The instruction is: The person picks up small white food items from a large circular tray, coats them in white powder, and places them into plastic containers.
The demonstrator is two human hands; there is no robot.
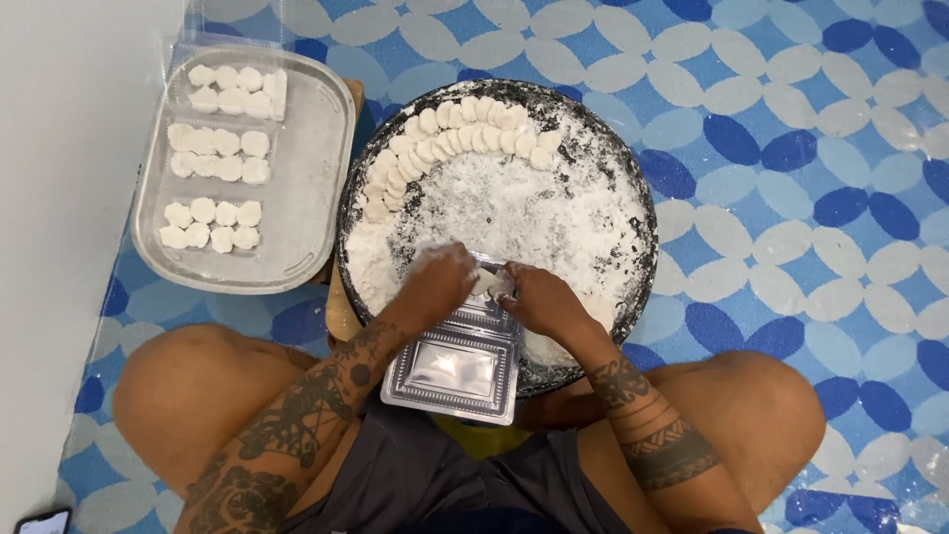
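We have both hands low over the near part of the round floured tray (633, 232), and the grip is shared: our left hand (442, 279) and right hand (534, 297) pinch the same small white dough piece (491, 283) between their fingertips, right above the far edge of the clear plastic clamshell box (457, 368). Whether the fingers are fully closed on it or only pressing its sides we cannot tell, since flour and knuckles hide the contact. To handle this well, we judge that the pressure should stay light and even, so the soft piece keeps its shape, and the hands should stay low over the box so that flour falls back into the tray. The box leans half on the tray's near rim and half over our lap, so a heavy wrist could tip it. Beyond the hands, two curved rows of dough pieces (465, 129) lie along the tray's far rim, well apart from our fingers. To the left, a grey oval tray (306, 198) carries three filled clear boxes of dough pieces (222, 153). We sit cross-legged on a blue patterned floor (811, 148), our knees flanking the work, and a phone (42, 521) lies at the lower left, away from the flour.
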